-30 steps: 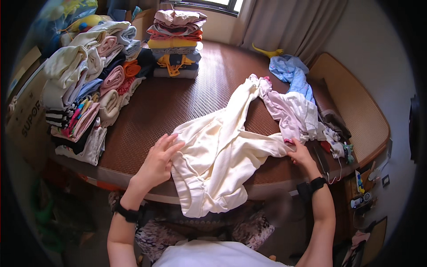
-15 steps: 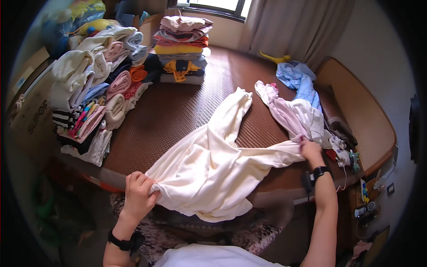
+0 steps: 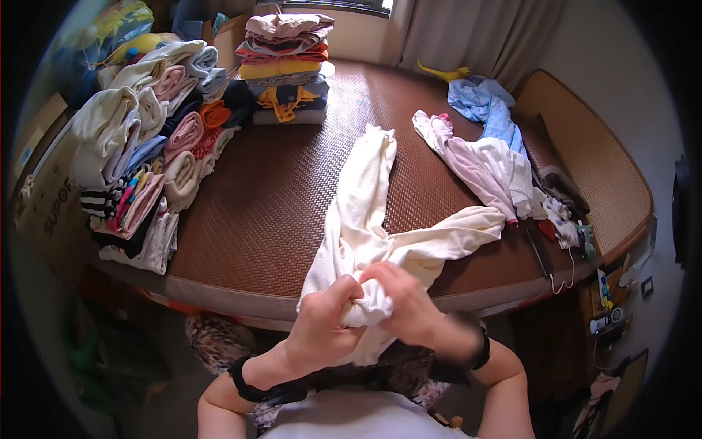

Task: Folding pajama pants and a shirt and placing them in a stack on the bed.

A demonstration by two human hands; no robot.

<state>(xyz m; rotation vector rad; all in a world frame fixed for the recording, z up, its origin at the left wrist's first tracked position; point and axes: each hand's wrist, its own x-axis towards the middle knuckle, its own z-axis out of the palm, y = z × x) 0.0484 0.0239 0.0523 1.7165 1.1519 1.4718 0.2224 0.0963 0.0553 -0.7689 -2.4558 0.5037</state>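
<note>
A cream garment (image 3: 358, 190) lies part on the bed, with two long limbs, trouser legs or sleeves, stretched over the mat. One limb points to the far side, the other to the right. Its near end is bunched up between my hands above the bed's front edge. My left hand (image 3: 322, 322) is closed round the bunched cloth, thumb on top. Pressed against the same bunch from the right, my right hand (image 3: 406, 304) has its fingers curled on the cloth; some fingertips are hidden. Loose cloth hangs below the hands toward my lap.
Folded clothes (image 3: 183, 135) are piled at the left, with a taller stack (image 3: 285, 69) behind. At the right lie pink leggings-like clothing (image 3: 468, 164), a white piece (image 3: 508, 175) and a blue garment (image 3: 482, 106). A phone (image 3: 540, 252) with a cable lies near the right edge.
My right hand has let go of the right limb's end and come in to the near end. My left hand has moved right, and both now bunch the cloth together.
</note>
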